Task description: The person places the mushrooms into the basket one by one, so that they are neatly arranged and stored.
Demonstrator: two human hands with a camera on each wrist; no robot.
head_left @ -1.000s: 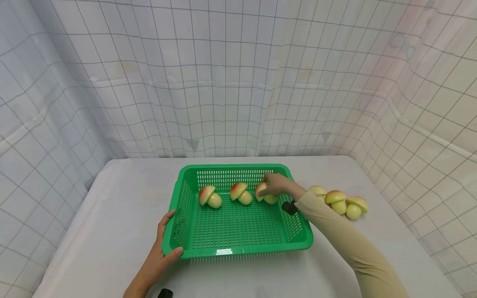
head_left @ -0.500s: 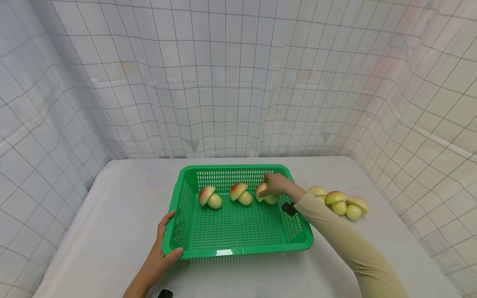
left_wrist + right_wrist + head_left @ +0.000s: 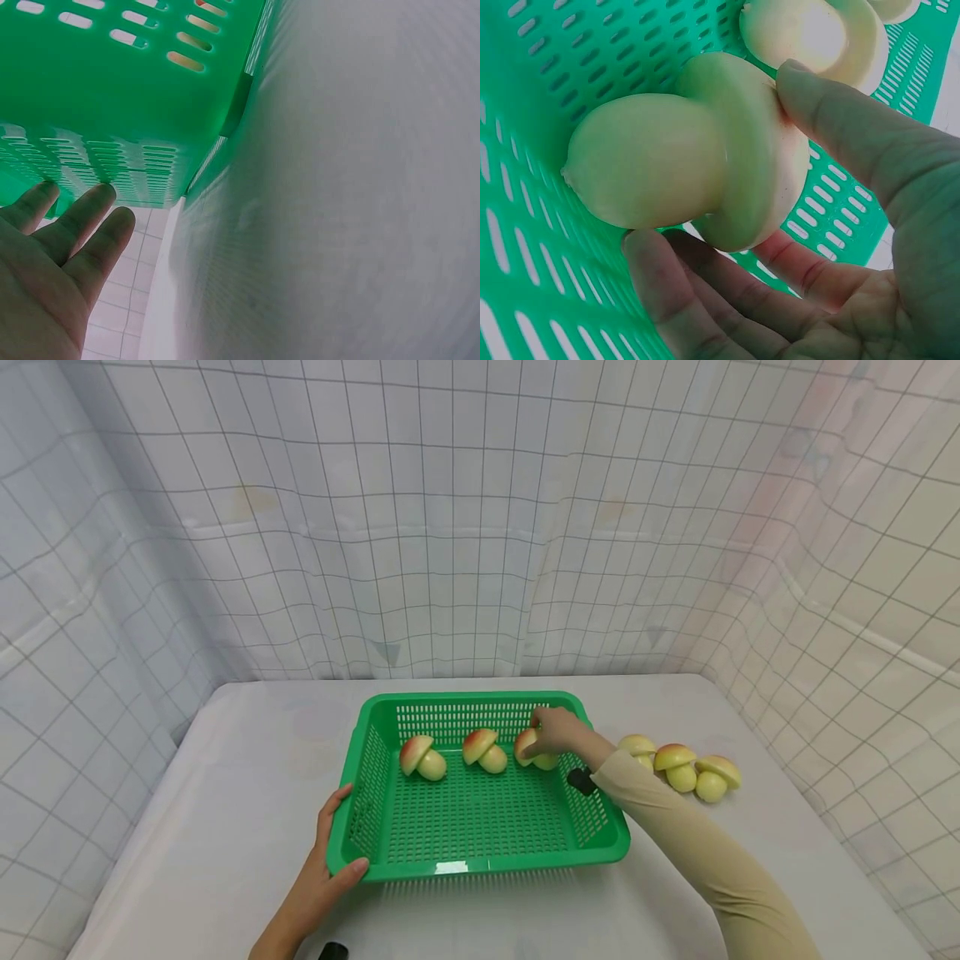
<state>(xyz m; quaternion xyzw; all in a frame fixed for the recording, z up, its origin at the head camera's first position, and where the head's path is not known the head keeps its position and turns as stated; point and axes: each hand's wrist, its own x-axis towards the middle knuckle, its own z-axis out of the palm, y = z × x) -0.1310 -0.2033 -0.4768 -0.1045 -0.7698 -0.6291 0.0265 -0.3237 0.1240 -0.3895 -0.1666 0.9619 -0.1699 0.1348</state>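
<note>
A green plastic basket (image 3: 480,865) with slotted walls stands on the table. My left hand (image 3: 322,868) grips its near left corner, thumb over the front rim and fingers along the left side. In the left wrist view, extended fingers (image 3: 86,225) lie against the slotted outer wall. At the back right inside the basket, my right hand (image 3: 561,732) holds a toy mushroom (image 3: 649,161) with a red-tinged cap. Its thumb rests on the cap and the fingers curl underneath. Two similar mushrooms, one at the left (image 3: 430,764) and one in the middle (image 3: 491,757), lie along the back.
Right of the basket, three more toy mushrooms (image 3: 681,777) lie close together on the white-covered table (image 3: 210,810). Checked curtains (image 3: 465,543) close off the back and both sides. The right forearm's beige sleeve (image 3: 690,835) crosses over the basket's right rim.
Almost nothing moves. My right hand stays on the mushroom at the back right, shifting only slightly, and my left hand keeps its place at the basket's corner.
</note>
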